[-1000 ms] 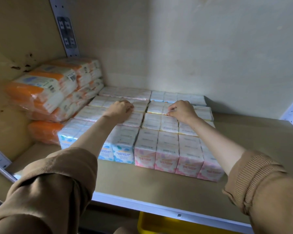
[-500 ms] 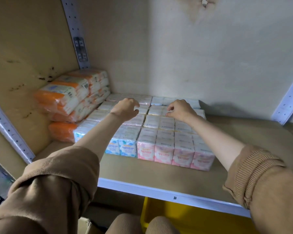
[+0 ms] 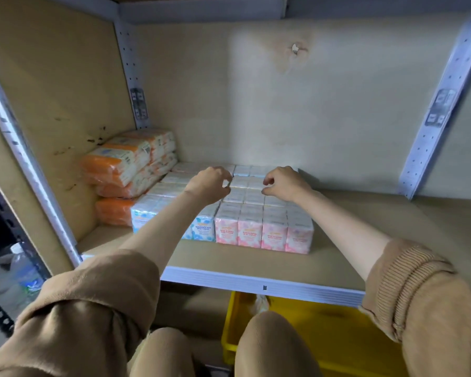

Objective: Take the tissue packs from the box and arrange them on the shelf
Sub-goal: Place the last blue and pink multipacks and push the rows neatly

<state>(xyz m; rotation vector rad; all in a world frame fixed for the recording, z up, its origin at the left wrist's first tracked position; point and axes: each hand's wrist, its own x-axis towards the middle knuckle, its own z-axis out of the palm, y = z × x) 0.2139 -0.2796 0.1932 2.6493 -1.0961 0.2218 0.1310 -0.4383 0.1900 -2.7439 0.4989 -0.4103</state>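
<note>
A second ago both my hands were pressed down on the tops of the tissue packs [image 3: 256, 213]. Now they are lifted a little, over the rows toward the back of the block. My left hand [image 3: 208, 183] hangs with its fingers loosely curled and the thumb close to the forefinger, holding nothing. My right hand [image 3: 284, 183] mirrors it just beside, fingers bent in a loose claw and also empty. Whether any fingertip still brushes a pack top I cannot tell. The two hands are slightly nearer each other than before.

The packs have not shifted. They stand tight together in one block on the shelf [image 3: 256, 263], with the pink-fronted packs [image 3: 264, 235] along the front right and the blue-fronted packs [image 3: 201, 231] to their left, partly behind my left forearm. The orange-wrapped bundles [image 3: 114, 167] are stacked against the left wall as before, touching the block's left side.

My view has pulled back since then, so the underside of the shelf above now shows. So does more of the yellow box [image 3: 324, 336] below the shelf edge, behind my knees.
</note>
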